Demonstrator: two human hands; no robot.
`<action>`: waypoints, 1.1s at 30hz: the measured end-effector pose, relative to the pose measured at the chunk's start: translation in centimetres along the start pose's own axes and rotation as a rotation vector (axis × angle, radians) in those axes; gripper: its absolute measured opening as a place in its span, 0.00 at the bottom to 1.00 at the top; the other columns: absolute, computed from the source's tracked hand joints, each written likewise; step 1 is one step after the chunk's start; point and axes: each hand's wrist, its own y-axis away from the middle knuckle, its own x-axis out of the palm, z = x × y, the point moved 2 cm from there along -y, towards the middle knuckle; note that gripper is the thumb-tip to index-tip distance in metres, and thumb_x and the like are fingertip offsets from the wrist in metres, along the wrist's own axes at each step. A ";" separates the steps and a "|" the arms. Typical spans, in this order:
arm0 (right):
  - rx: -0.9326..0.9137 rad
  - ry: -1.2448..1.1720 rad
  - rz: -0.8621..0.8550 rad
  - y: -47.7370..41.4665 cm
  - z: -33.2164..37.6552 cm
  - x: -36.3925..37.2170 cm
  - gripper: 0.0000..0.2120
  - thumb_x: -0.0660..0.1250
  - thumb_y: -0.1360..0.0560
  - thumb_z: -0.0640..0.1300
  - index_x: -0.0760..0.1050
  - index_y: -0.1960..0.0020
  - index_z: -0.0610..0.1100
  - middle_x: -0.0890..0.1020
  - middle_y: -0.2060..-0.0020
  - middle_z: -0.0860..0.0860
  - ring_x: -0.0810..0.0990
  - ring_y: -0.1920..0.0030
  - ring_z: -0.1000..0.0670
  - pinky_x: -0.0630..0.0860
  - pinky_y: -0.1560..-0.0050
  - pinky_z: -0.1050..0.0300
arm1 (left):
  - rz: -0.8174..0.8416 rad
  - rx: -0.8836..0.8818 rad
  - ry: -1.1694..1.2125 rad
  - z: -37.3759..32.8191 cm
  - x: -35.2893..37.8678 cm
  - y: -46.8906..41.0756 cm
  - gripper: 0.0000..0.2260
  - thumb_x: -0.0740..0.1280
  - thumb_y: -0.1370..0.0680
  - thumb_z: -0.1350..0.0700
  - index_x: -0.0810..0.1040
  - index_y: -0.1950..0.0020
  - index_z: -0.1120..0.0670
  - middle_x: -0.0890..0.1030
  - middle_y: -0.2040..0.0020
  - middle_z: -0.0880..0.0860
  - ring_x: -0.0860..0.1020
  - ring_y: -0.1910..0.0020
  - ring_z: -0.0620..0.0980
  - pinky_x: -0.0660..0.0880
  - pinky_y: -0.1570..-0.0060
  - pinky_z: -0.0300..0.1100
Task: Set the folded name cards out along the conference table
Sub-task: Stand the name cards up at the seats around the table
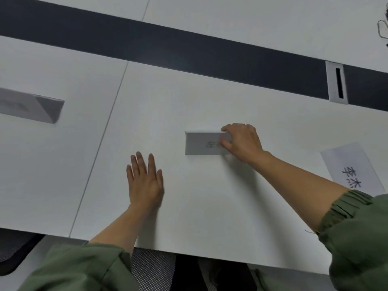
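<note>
A folded white name card stands like a tent on the white conference table, its written face towards me. My right hand grips its right end, fingers curled over the top fold and thumb on the front face. My left hand lies flat on the table with straight fingers, to the left of and nearer than that card, touching no card. Another folded name card stands at the far left, blurred. A flat sheet with handwritten characters lies at the right edge.
A dark strip runs along the table's middle, with a white cable slot set in it at the right. The table's near edge is close to my body, with a mesh chair seat below it.
</note>
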 end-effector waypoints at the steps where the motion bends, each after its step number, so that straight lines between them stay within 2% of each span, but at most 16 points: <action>1: -0.010 0.000 0.001 -0.7 1.0 0.3 0.20 0.64 0.23 0.54 0.73 0.34 0.48 0.80 0.42 0.50 0.75 0.37 0.46 0.61 0.31 0.48 | -0.003 -0.006 0.003 0.4 0.2 -0.1 0.27 0.45 0.18 0.46 0.49 0.21 0.55 0.47 0.21 0.62 0.44 0.22 0.60 0.44 0.25 0.57; 5: -0.034 -0.008 -0.024 -2.1 3.3 0.7 0.20 0.63 0.22 0.54 0.73 0.33 0.48 0.81 0.42 0.50 0.77 0.42 0.45 0.65 0.39 0.50 | -0.021 -0.015 0.003 0.6 0.5 -0.1 0.28 0.46 0.19 0.45 0.51 0.21 0.54 0.47 0.21 0.61 0.43 0.22 0.59 0.43 0.25 0.55; 19: -0.007 0.023 -0.062 -4.0 5.0 1.5 0.22 0.61 0.21 0.58 0.72 0.31 0.50 0.79 0.38 0.51 0.77 0.41 0.46 0.67 0.40 0.50 | -0.013 -0.024 -0.026 0.9 0.8 -0.5 0.28 0.48 0.20 0.44 0.55 0.22 0.54 0.51 0.21 0.61 0.47 0.22 0.59 0.44 0.25 0.55; 23: -0.014 0.002 -0.034 -3.9 4.9 1.4 0.25 0.62 0.22 0.59 0.70 0.29 0.49 0.77 0.35 0.50 0.73 0.36 0.46 0.64 0.36 0.49 | -0.017 -0.022 -0.012 1.0 0.9 -0.6 0.28 0.47 0.20 0.44 0.55 0.22 0.54 0.51 0.21 0.61 0.47 0.22 0.59 0.44 0.25 0.55; 28: 0.013 -0.005 -0.093 -1.1 3.4 -0.3 0.27 0.62 0.22 0.58 0.66 0.26 0.48 0.72 0.31 0.49 0.68 0.30 0.45 0.62 0.32 0.48 | -0.001 -0.003 -0.012 1.2 0.6 -0.5 0.28 0.45 0.19 0.45 0.51 0.21 0.54 0.49 0.21 0.62 0.45 0.22 0.60 0.44 0.25 0.56; 31: 0.070 -0.011 -0.080 1.9 1.3 -1.5 0.26 0.61 0.21 0.57 0.66 0.26 0.47 0.71 0.30 0.49 0.67 0.30 0.45 0.63 0.33 0.47 | 0.068 0.009 -0.024 0.7 -0.4 -0.5 0.27 0.47 0.18 0.46 0.50 0.21 0.55 0.48 0.21 0.63 0.46 0.22 0.62 0.45 0.25 0.57; 33: 0.119 -0.021 -0.039 4.0 -0.2 -2.0 0.25 0.60 0.20 0.56 0.65 0.26 0.48 0.70 0.29 0.49 0.66 0.29 0.45 0.65 0.34 0.48 | 0.150 -0.034 -0.068 0.3 -1.2 -0.9 0.27 0.49 0.18 0.48 0.51 0.21 0.57 0.49 0.22 0.65 0.48 0.23 0.64 0.50 0.25 0.58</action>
